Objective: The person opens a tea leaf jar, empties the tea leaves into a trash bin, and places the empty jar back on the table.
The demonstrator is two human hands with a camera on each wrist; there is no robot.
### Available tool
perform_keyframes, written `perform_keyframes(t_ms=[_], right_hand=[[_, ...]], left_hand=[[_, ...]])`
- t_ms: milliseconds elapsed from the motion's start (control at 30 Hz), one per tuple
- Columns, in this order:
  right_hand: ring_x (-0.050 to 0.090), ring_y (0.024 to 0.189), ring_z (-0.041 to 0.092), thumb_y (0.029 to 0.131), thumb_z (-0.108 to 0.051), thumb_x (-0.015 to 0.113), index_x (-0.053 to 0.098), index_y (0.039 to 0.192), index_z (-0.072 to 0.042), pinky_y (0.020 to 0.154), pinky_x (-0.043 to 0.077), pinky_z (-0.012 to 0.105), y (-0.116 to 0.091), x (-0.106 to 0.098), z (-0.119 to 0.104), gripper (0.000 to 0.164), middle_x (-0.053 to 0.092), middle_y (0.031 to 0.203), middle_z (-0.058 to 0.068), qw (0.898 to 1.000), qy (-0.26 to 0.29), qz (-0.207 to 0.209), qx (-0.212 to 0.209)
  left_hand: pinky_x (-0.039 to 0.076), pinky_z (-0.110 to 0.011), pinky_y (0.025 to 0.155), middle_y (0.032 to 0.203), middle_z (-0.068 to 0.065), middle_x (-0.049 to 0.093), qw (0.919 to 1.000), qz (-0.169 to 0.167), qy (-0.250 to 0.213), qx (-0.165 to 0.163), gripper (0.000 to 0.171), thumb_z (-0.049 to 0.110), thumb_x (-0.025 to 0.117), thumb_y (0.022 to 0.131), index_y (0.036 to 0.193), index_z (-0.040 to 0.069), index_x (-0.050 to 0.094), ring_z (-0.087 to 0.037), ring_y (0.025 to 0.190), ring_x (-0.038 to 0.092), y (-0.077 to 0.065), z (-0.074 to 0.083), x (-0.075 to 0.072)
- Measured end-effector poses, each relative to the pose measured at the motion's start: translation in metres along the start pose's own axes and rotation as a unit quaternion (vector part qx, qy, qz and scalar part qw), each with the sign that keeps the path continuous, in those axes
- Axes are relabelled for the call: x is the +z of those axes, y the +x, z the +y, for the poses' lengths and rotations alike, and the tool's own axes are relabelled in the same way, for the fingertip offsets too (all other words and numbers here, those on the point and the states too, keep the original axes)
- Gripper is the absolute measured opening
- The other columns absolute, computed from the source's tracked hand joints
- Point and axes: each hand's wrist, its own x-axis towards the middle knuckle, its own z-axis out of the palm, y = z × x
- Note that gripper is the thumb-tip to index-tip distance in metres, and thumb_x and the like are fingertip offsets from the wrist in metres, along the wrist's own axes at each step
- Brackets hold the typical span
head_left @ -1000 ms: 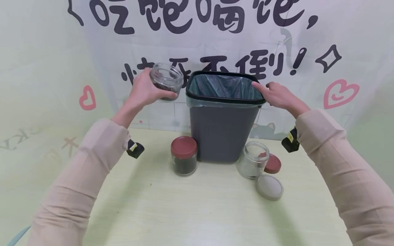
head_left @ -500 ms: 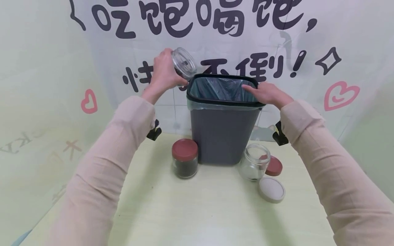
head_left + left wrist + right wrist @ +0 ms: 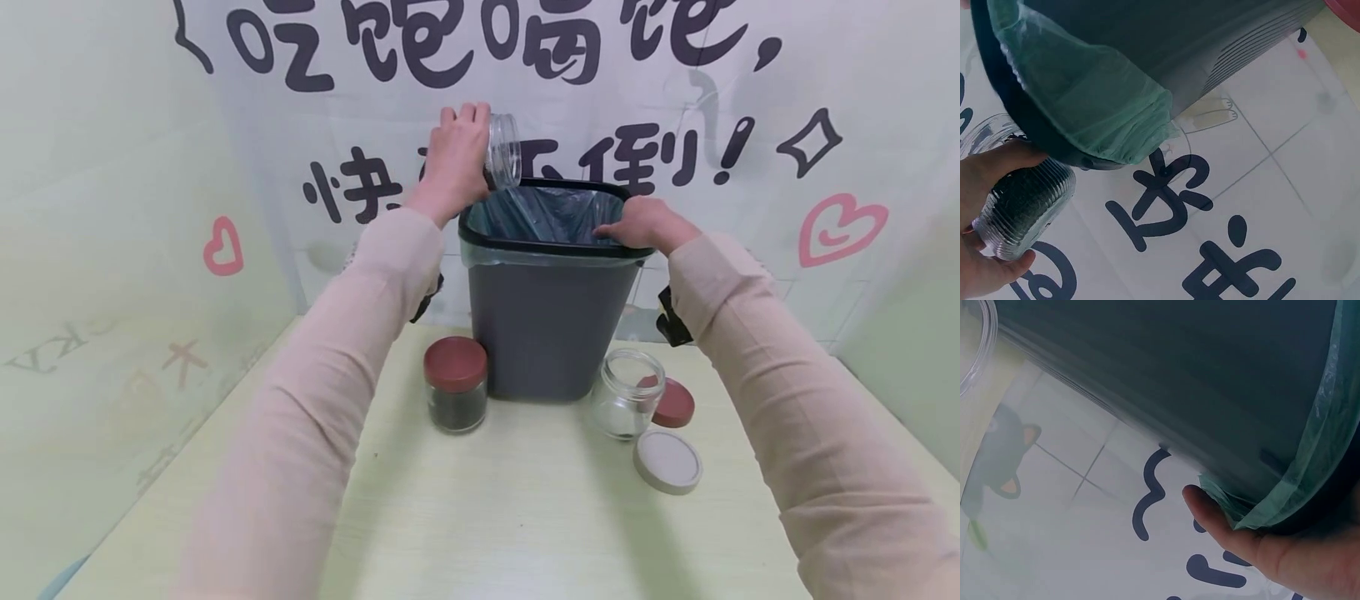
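My left hand point(image 3: 456, 158) grips a clear glass jar point(image 3: 506, 152) over the left rim of a dark grey trash bin point(image 3: 551, 333). The jar lies tipped on its side, mouth toward the bin. Dark contents show through the ribbed glass of the jar point(image 3: 1032, 200) in the left wrist view. Whether any of it is falling is not visible. A green bag point(image 3: 547, 212) lines the bin and folds over its black rim. My right hand point(image 3: 647, 223) holds the bin's right rim, one digit inside and another along the outside in the right wrist view.
A red-lidded jar point(image 3: 456, 387) with dark contents stands at the bin's front left. At the front right stands an open clear jar point(image 3: 627, 400), beside a red lid point(image 3: 677, 405) and a grey-white lid point(image 3: 667, 462). A printed wall cloth point(image 3: 750, 208) hangs behind.
My left hand has carried the jar right and up to the bin, tipping it from nearly upright onto its side. My right hand has moved left and taken hold of the rim.
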Motion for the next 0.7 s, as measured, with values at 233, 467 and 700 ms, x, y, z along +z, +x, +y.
perform_keyframes(t_ms=[233, 467, 700], right_hand=[[0.055, 0.08, 0.03, 0.09, -0.04, 0.043, 0.052, 0.06, -0.006, 0.078, 0.043, 0.042, 0.04, 0.016, 0.026, 0.046, 0.058, 0.083, 0.019, 0.999, -0.043, 0.011, -0.018], [0.054, 0.072, 0.027, 0.088, -0.043, 0.043, 0.056, 0.062, -0.009, 0.07, 0.043, 0.043, 0.14, 0.054, 0.092, 0.045, 0.058, 0.083, 0.016, 0.997, -0.073, 0.033, -0.015], [0.055, 0.071, 0.026, 0.083, -0.057, 0.041, 0.059, 0.064, -0.014, 0.061, 0.042, 0.042, 0.265, 0.102, 0.175, 0.05, 0.058, 0.081, 0.01, 0.993, -0.112, 0.047, -0.004]], left_hand=[[0.04, -0.041, 0.09, 0.126, -0.017, 0.041, 0.9981, 0.01, 0.06, 0.008, 0.067, 0.008, 0.068, 0.07, 0.126, -0.001, 0.033, -0.034, 0.112, 0.038, 0.005, 0.007, 0.011], [0.042, -0.039, 0.084, 0.117, -0.016, 0.046, 0.9924, 0.055, 0.102, 0.041, 0.052, -0.003, 0.058, 0.073, 0.121, -0.002, 0.038, -0.032, 0.106, 0.042, 0.004, 0.004, 0.022], [0.042, -0.037, 0.087, 0.12, -0.016, 0.044, 0.9817, 0.067, 0.159, 0.081, 0.05, -0.001, 0.057, 0.078, 0.124, 0.0, 0.038, -0.031, 0.108, 0.041, 0.004, 0.002, 0.027]])
